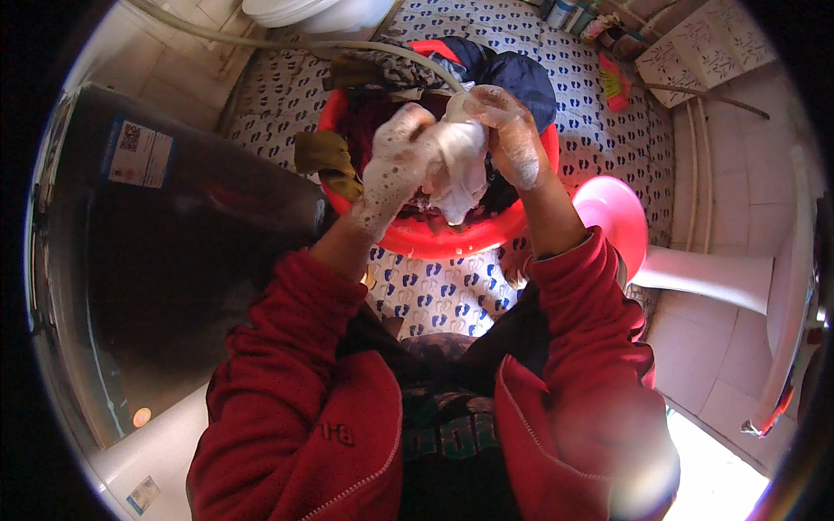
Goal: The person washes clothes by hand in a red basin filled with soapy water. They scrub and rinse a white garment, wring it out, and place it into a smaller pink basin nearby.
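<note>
A soapy white cloth [460,169] is gripped between my two hands above a red basin [417,241]. My left hand [400,156], covered in suds, has its fingers closed on the cloth's left side. Foam also coats my right hand [511,130], which pinches the cloth's upper right part near the end of a pale hose [382,48]. Dark wet laundry fills the basin below. Over its rim hang an olive cloth [327,161], a patterned garment [391,71] and a dark navy garment [521,80]. Whether the hose touches the cloth is hidden.
A dark appliance [191,252] stands close on my left. To the right are a pink basin [612,213] and a white pedestal [708,276]. A pink and yellow brush [613,84] lies farther off, near several bottles [569,16]. Footprint-patterned flooring [434,295] surrounds the red basin.
</note>
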### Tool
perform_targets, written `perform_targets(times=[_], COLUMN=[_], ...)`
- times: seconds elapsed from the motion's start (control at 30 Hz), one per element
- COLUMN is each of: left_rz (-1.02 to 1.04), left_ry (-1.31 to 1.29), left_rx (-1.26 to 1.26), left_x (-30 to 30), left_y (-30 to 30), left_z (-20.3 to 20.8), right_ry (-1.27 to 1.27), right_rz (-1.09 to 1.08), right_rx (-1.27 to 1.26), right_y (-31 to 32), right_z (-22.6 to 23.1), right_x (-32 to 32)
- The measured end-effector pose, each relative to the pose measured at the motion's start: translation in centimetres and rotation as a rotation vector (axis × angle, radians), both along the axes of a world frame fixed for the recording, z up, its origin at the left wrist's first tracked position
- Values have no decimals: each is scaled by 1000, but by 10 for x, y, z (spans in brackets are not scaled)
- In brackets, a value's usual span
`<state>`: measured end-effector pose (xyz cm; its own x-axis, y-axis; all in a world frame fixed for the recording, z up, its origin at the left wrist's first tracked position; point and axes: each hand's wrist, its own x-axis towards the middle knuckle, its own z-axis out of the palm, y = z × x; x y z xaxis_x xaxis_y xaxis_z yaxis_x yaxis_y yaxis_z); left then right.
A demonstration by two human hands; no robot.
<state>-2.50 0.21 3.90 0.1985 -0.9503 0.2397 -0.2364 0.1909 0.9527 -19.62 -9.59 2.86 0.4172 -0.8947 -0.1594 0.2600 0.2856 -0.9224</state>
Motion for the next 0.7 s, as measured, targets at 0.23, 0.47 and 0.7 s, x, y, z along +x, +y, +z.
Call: perform_targets(times=[0.23,0.47,0.7], left_rz=[127,203,246], left_ry=[288,370,-405], left_rx=[105,-1,173], left_x=[8,14,58], left_y=[-4,-2,9], left_z=[0,8,10], right_ry=[437,769,286], right_rz=[348,396,-183], right_rx=[-585,-612,-415], right_y=[21,39,-4], right_z=[-38,-102,-40], right_x=[5,25,-16])
